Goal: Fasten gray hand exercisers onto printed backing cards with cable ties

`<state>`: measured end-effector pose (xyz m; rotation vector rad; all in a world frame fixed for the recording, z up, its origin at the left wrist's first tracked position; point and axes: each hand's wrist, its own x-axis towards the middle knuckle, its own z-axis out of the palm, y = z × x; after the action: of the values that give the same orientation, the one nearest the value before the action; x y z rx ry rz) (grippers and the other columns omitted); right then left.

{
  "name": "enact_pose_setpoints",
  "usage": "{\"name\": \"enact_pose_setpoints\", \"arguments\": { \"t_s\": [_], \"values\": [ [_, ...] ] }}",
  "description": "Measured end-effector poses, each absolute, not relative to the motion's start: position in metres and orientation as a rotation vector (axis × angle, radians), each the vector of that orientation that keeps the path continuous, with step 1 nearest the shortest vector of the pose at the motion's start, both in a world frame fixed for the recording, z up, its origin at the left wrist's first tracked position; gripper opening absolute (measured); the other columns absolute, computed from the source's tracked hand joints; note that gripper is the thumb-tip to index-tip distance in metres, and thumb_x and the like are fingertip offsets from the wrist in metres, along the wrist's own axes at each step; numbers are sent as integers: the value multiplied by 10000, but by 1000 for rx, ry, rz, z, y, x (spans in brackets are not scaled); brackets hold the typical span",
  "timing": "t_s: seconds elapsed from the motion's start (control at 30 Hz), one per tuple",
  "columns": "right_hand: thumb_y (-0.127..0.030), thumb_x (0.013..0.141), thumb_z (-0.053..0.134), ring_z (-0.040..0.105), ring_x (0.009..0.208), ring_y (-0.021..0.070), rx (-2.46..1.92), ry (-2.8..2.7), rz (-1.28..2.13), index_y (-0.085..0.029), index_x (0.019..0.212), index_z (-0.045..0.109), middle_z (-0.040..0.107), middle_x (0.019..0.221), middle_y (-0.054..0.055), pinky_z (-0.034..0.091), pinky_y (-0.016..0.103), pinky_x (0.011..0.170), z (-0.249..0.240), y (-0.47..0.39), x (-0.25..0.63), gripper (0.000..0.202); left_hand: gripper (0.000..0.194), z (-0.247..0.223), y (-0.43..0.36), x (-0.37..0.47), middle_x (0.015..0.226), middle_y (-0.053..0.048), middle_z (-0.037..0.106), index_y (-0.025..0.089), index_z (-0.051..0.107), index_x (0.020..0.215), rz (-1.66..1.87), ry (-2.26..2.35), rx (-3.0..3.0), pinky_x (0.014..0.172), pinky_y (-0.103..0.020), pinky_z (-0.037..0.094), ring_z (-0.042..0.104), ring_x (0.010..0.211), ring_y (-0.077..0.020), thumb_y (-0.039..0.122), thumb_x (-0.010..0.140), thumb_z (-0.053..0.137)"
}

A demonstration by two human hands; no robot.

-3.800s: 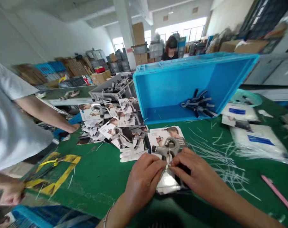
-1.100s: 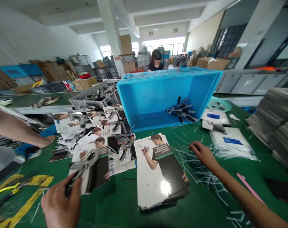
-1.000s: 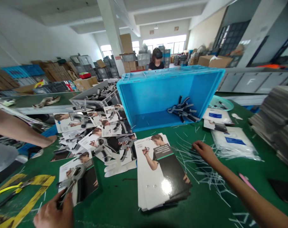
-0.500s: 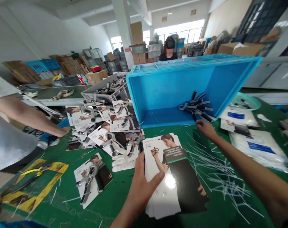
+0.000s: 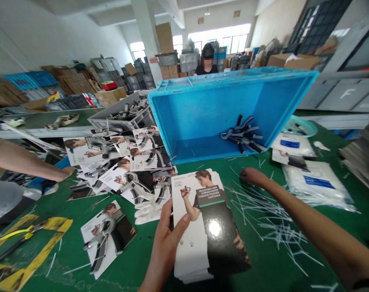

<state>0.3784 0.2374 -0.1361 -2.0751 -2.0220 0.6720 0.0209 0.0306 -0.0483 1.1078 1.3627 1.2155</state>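
Note:
My left hand (image 5: 169,239) grips the left edge of a stack of printed backing cards (image 5: 190,243), thumb on top. The top card reads "adjustable grip strengthener". My right hand (image 5: 253,177) is closed above the green table, beside loose white cable ties (image 5: 275,215); whatever its fingers hold, if anything, is hidden. Beyond it, a blue crate (image 5: 202,97) lies on its side with several hand grippers (image 5: 242,136) inside. One hand gripper fastened on a card (image 5: 107,239) lies to the left. More carded hand grippers (image 5: 132,178) are heaped behind my left hand.
Yellow-handled cutting pliers (image 5: 17,239) lie at the left within yellow-black tape. A white glove (image 5: 146,213) sits by the heap. Plastic bags of white ties (image 5: 316,182) are at the right. A co-worker's arm (image 5: 35,156) rests at the left; another person (image 5: 207,61) is behind the crate.
My right hand has drawn back from the crate's lower edge toward the cable ties, its fingers now curled in. My left hand still grips the card stack. The view has turned slightly right.

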Motion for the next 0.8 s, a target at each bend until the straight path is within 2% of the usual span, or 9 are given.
{"name": "enact_pose_setpoints", "arguments": {
  "t_s": [0.17, 0.3, 0.4, 0.47, 0.53, 0.63, 0.73, 0.8],
  "values": [
    [-429, 920, 621, 652, 741, 150, -1651, -1691, 955, -149, 1131, 636, 700, 950, 57, 561, 313, 686, -108, 218, 379, 351, 556, -47, 31, 20, 1483, -68, 521, 272, 501, 1411, 1227, 1297, 1105, 1089, -393, 421, 487, 1357, -289, 393, 891, 656],
    [-573, 775, 701, 682, 829, 197, -1347, -1427, 997, -185, 1071, 687, 724, 972, 72, 561, 336, 750, -87, 197, 366, 489, 523, -43, 29, 17, 1429, -65, 573, 271, 577, 1354, 1262, 1294, 1085, 1088, -389, 402, 525, 1310, -300, 367, 856, 702],
    [-509, 726, 784, 685, 805, 201, -1241, -1304, 987, -187, 1000, 720, 732, 940, 72, 560, 337, 730, -67, 181, 351, 427, 522, -38, 26, 9, 1436, -55, 571, 274, 617, 1319, 1380, 1323, 1097, 1130, -382, 352, 496, 1340, -300, 327, 816, 745],
    [-430, 750, 794, 660, 742, 160, -1174, -1232, 946, -195, 928, 734, 728, 989, 64, 557, 312, 696, -50, 171, 337, 300, 588, -35, 26, 1, 1433, -65, 578, 278, 586, 1358, 1415, 1252, 965, 1095, -389, 398, 530, 1311, -308, 320, 798, 761],
    [-368, 773, 789, 624, 697, 116, -1080, -1168, 909, -213, 871, 735, 709, 1084, 42, 555, 281, 661, -31, 160, 315, 191, 647, -33, 26, -5, 1395, -92, 612, 261, 554, 1388, 1375, 1138, 791, 994, -397, 486, 608, 1218, -324, 322, 783, 773],
    [-319, 803, 772, 624, 698, 105, -937, -1167, 948, -225, 841, 733, 695, 1124, 25, 570, 275, 643, -3, 138, 269, 108, 680, -34, 26, -12, 1324, -123, 661, 209, 565, 1370, 1332, 1067, 656, 861, -369, 547, 680, 1091, -327, 297, 739, 805],
    [-291, 889, 696, 677, 710, 127, -829, -1406, 1093, -210, 872, 725, 722, 994, 30, 592, 290, 677, 17, 110, 219, 88, 696, -36, 23, -14, 1289, -120, 684, 203, 573, 1359, 1351, 1072, 601, 798, -336, 556, 702, 1038, -314, 281, 714, 821],
    [-279, 956, 610, 699, 703, 132, -777, -1622, 1120, -201, 952, 708, 726, 884, 24, 595, 281, 684, 21, 95, 193, 125, 688, -38, 19, -16, 1301, -116, 679, 208, 583, 1353, 1372, 1073, 597, 813, -332, 552, 697, 1054, -311, 275, 711, 820]
  ]
}}
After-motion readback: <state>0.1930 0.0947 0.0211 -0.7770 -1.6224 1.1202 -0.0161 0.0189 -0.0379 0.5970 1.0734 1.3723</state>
